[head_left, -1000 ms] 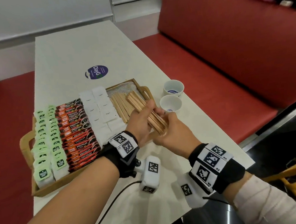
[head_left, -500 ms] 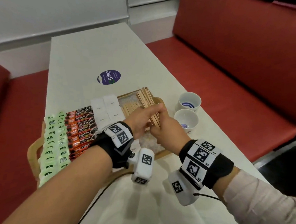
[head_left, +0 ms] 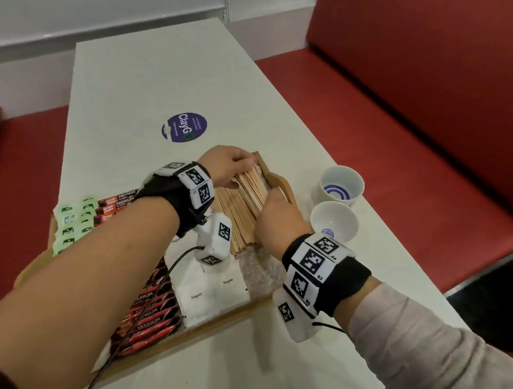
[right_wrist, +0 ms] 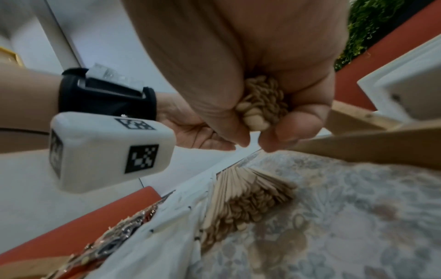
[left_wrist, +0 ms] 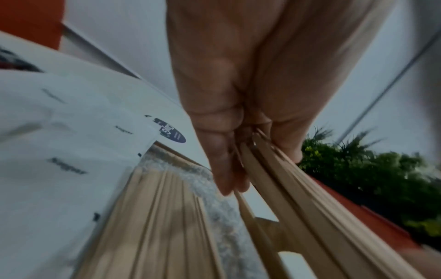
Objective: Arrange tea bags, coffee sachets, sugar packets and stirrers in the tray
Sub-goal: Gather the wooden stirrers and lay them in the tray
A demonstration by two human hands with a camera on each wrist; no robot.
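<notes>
A wooden tray (head_left: 282, 189) holds green tea bags (head_left: 72, 219), red coffee sachets (head_left: 148, 317), white sugar packets (head_left: 210, 291) and a pile of wooden stirrers (head_left: 236, 226). Both hands hold a second stirrer bundle (head_left: 253, 182) low over the tray's right end, beside the pile. My left hand (head_left: 243, 171) pinches its far end, with fingers (left_wrist: 226, 151) curled on the sticks (left_wrist: 298, 198). My right hand (head_left: 272, 202) grips the near end. In the right wrist view the rounded tips (right_wrist: 260, 105) show inside that fist (right_wrist: 253, 143), above the lying pile (right_wrist: 248, 196).
Two small white cups (head_left: 341, 185) (head_left: 333, 222) stand on the table just right of the tray handle. A round purple sticker (head_left: 184, 127) lies beyond the tray. Red bench seats (head_left: 411, 122) flank the white table. A patterned liner (right_wrist: 346, 217) covers the tray floor.
The held stirrer bundle has moved from above the tray's near right corner into its right end, beside the lying pile. My left hand has shifted to the bundle's far end.
</notes>
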